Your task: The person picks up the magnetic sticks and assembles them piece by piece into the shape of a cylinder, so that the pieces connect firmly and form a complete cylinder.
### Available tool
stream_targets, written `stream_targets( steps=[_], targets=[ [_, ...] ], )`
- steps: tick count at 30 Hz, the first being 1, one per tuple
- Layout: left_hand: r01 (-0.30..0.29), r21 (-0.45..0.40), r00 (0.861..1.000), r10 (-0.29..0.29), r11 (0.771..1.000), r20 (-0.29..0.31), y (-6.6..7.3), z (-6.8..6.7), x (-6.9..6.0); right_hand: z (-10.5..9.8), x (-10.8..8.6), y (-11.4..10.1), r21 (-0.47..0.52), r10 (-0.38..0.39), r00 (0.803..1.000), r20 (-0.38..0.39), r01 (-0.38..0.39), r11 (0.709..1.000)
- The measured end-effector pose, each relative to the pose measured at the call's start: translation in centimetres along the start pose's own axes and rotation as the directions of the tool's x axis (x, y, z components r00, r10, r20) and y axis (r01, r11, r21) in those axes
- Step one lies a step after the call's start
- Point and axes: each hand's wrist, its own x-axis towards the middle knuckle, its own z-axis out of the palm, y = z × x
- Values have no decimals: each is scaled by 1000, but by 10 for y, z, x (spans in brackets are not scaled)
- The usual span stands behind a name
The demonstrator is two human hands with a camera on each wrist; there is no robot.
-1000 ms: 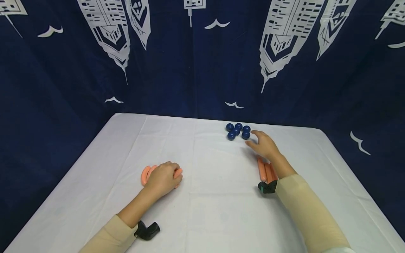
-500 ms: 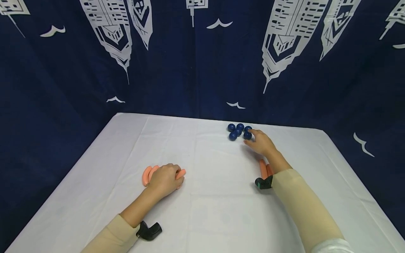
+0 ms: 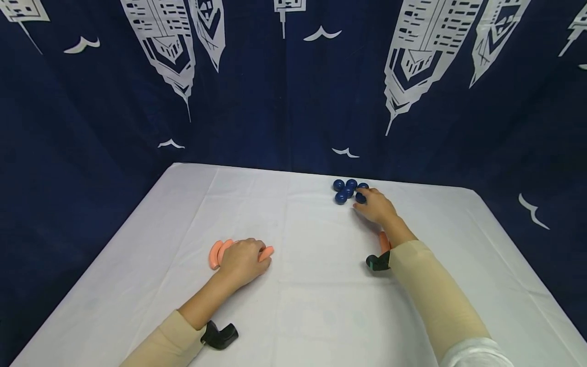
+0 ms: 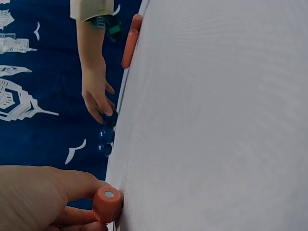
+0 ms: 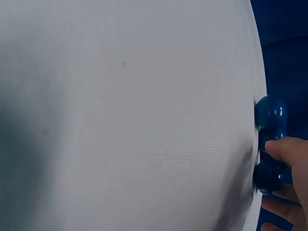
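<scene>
In the head view the left hand [image 3: 244,261] pinches an orange curved piece [image 3: 266,254], with more orange curved pieces [image 3: 214,255] lying just left of it. The left wrist view shows that piece [image 4: 108,204] end-on, a pale disc in its end, between thumb and fingers. At the back of the table the right hand [image 3: 377,207] has thumb and fingers spread around a dark blue ball [image 3: 361,198] at the right of a cluster of several blue balls [image 3: 341,197]. In the right wrist view its thumb overlaps the balls [image 5: 269,176]; firm contact cannot be told.
Orange sticks [image 3: 383,241] lie under the right forearm, partly hidden. A black device [image 3: 219,335] sits at the left wrist, another [image 3: 378,262] at the right. A dark blue curtain [image 3: 257,102] with white prints hangs behind the white-covered table [image 3: 312,316].
The right hand has moved slightly left onto the rightmost balls, and its forearm now covers more of the orange sticks. The left hand keeps its grip. The whole view has shifted slightly.
</scene>
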Motion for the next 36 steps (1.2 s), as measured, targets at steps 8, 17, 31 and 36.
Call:
stream_targets(
  steps=[8,17,31,36],
  targets=[
    [1,36,1000,0,999,-30,2,2,-1,3,-1,0,12,7,999,-38,-6,1000],
    [3,47,998,0,999,-61,3,4,-1,4,-5,3,-16,-12,999,-42,11,1000],
    [-83,12,982,84,996,-171,-2,10,-3,3,-16,5,15,-21,999,-38,21,1000],
    [-88,6,979,88,996,-182,0,9,-1,1,-21,4,15,-53,997,-61,54,998]
  ],
)
